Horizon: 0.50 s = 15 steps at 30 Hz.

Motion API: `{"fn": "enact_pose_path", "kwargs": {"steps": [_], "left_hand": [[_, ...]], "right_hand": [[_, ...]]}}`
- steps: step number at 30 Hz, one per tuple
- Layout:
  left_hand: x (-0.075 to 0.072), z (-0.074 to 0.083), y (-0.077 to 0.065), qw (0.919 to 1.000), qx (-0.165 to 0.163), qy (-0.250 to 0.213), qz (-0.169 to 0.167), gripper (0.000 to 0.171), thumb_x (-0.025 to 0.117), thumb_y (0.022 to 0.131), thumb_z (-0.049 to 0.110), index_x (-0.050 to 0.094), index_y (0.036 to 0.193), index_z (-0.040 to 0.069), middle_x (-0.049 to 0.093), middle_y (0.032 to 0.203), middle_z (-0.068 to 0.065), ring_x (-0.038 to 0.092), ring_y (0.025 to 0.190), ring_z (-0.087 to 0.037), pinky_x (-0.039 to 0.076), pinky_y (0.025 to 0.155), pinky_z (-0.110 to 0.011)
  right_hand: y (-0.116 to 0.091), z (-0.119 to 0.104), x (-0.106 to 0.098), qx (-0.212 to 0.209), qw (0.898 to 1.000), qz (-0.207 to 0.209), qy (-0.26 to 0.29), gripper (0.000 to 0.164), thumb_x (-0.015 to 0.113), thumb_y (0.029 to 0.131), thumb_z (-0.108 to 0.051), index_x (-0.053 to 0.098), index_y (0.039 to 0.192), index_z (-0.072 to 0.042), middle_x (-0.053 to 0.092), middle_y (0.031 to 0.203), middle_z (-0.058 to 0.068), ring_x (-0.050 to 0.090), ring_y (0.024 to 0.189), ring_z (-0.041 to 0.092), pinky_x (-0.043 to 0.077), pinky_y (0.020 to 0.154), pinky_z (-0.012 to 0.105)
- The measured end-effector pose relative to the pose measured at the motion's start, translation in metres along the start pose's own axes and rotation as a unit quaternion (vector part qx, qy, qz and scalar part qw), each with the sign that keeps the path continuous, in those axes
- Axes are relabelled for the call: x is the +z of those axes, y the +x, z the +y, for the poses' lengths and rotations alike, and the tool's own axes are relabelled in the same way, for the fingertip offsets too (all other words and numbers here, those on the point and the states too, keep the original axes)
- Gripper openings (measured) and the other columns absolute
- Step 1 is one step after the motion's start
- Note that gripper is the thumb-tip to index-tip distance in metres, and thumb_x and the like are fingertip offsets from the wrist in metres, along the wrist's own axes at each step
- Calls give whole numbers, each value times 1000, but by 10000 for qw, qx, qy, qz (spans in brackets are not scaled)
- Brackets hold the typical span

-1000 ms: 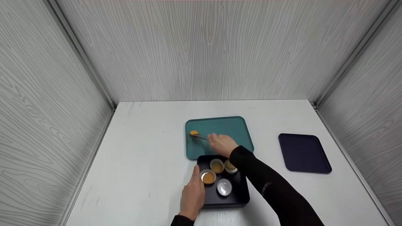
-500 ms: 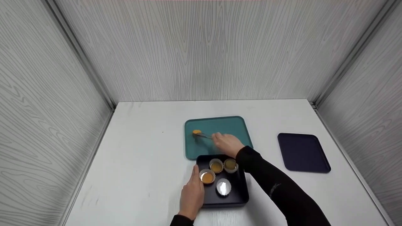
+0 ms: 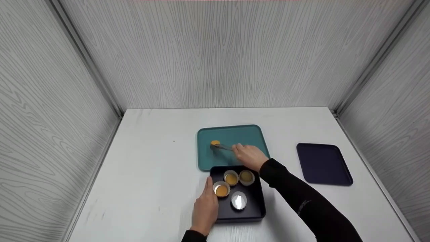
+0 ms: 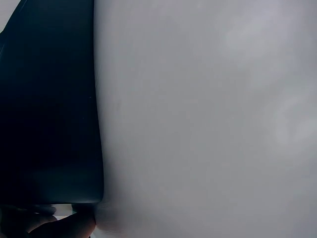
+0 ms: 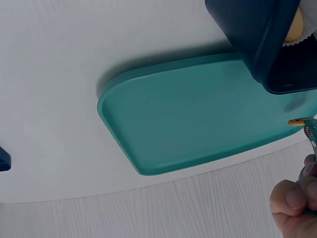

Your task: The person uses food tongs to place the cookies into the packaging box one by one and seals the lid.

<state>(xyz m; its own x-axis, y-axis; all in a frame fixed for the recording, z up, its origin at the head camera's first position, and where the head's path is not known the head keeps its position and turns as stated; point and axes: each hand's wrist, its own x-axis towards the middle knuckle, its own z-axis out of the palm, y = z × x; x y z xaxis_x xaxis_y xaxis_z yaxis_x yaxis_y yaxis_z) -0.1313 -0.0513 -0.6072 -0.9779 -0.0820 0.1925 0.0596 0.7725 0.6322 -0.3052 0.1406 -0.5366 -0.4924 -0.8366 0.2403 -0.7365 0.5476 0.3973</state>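
Observation:
My right hand (image 3: 249, 156) grips slim metal tongs (image 3: 223, 147) over the teal tray (image 3: 242, 134). At their tip is a round yellow cookie (image 3: 215, 143), held above the tray's left part. In the right wrist view the perforated tongs end (image 5: 310, 130) carries the cookie (image 5: 297, 122) edge-on. My left hand (image 3: 206, 206) lies with straight fingers along the left wall of a deep dark pan (image 3: 225, 211). Inside it, three paper cups hold yellow cookies, one being the left cup (image 3: 221, 190); a shiny cup (image 3: 239, 200) at the front holds none. In the left wrist view the pan wall (image 4: 49, 109) hides most of that hand.
A flat dark tray (image 3: 324, 164) lies at the right of the white table (image 3: 151, 174). The pan stands right against the teal tray's near edge. Grey wood-grain walls (image 3: 221, 53) enclose the table at the back and both sides.
My right hand has moved to the right over the teal tray, carrying the tongs and cookie with it. The forearm no longer covers the pan's back right cup. My left hand stays at the pan.

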Motion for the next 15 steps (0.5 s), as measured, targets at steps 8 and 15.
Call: {"fn": "enact_pose_path", "kwargs": {"steps": [8,15], "left_hand": [[0,0,1,10000,3,-2,-41,52,49,107,11,37,155,-3,52,152,-16,39,40,-9,39,43,-30],[2,0,1,10000,8,-54,8,52,48,107,11,38,155,-3,51,152,-16,34,39,-10,35,42,-29]], "right_hand": [[-12,5,-6,-14,9997,-161,-169,28,66,97,-1,63,125,4,65,98,14,59,62,20,52,57,30],[-21,8,-11,-80,9998,-117,-125,32,67,97,-2,63,127,5,66,102,16,63,67,21,54,61,30]]}}
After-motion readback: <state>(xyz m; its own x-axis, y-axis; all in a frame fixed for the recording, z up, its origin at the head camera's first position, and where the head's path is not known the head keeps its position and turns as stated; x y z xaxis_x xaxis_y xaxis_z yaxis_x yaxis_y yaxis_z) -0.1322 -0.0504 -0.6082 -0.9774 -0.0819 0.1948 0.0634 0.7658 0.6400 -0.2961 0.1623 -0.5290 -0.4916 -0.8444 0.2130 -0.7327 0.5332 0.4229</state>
